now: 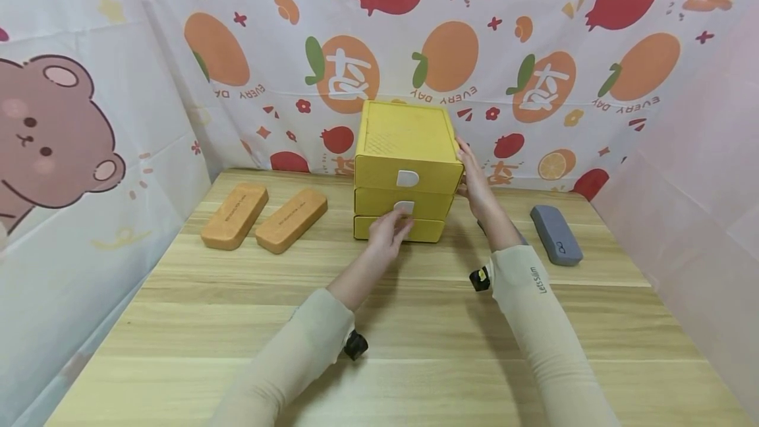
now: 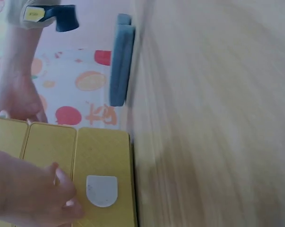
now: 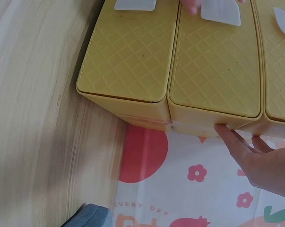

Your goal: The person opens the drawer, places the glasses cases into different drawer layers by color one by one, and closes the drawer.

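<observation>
Sleeves [image 1: 314,331] are fronting yellow drawers [image 1: 409,162] on the bench [image 1: 427,348], likely light, stiff, best pulled by the middle tab [image 1: 404,205]. Left grip [image 1: 387,236] is lying half-curled there, hold unclear; straight-fingered right grip [image 1: 476,183] is touching their side.

So the setup's basically a pale wood-grain worktop [image 1: 415,361] boxed in by hanging sheets. The back sheet [image 1: 394,51] is white and covered in oranges, red fruit, little flowers and "EVERY DAY" lettering, and some of that text is upside down lol. The left sheet [image 1: 65,282] is whitish with a big brown cartoon bear [image 1: 59,130], and the right sheet [image 1: 700,170] is mostly plain, kinda pinkish. Light's pretty even, with soft shadows on the wood.
</observation>
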`<state>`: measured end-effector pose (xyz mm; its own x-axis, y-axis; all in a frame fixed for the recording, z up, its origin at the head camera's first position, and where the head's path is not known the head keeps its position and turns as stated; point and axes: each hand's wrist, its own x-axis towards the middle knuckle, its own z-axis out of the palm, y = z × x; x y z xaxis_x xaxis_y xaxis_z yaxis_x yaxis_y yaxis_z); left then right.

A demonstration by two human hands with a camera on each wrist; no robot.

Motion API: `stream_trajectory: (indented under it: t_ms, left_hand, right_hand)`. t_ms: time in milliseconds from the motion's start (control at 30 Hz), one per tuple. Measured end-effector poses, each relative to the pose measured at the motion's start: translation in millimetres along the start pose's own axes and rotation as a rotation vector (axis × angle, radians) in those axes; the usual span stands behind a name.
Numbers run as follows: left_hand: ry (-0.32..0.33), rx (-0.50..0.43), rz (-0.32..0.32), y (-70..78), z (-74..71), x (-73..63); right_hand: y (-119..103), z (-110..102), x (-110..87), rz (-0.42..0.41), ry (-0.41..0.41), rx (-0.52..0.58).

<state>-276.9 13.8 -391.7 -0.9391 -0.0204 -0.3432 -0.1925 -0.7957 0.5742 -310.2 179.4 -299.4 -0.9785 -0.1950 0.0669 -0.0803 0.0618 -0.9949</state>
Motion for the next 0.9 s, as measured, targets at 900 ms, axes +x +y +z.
stream_trajectory:
  t_ms: [900]
  left_hand:
    - [0.095, -0.402, -0.256, 16.6, 18.6, -1.0]
  right_hand:
    - [3, 0, 6.0, -0.006, 0.003, 0.039]
